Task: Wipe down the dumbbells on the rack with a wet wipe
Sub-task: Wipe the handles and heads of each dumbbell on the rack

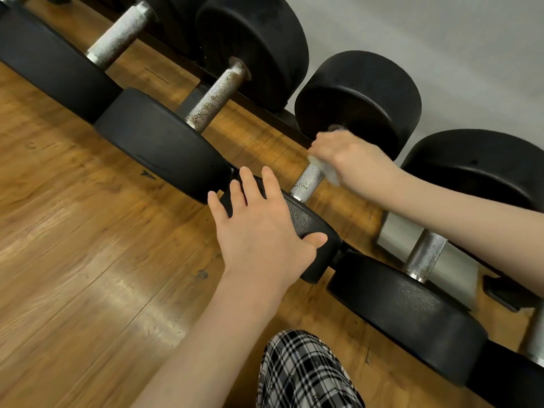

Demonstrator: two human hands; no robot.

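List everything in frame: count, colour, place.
dumbbells: four in view, black heads, knurled metal handles, side by side on the rack
rack: one, black rails, under the dumbbells
wet wipe: one, white, wrapped on the third dumbbell's handle
floor: wood planks, below
wall: grey, behind the rack
plaid trousers: black and white, bottom centre
left hand: flat on the third dumbbell's near head
right hand: grips the wet wipe
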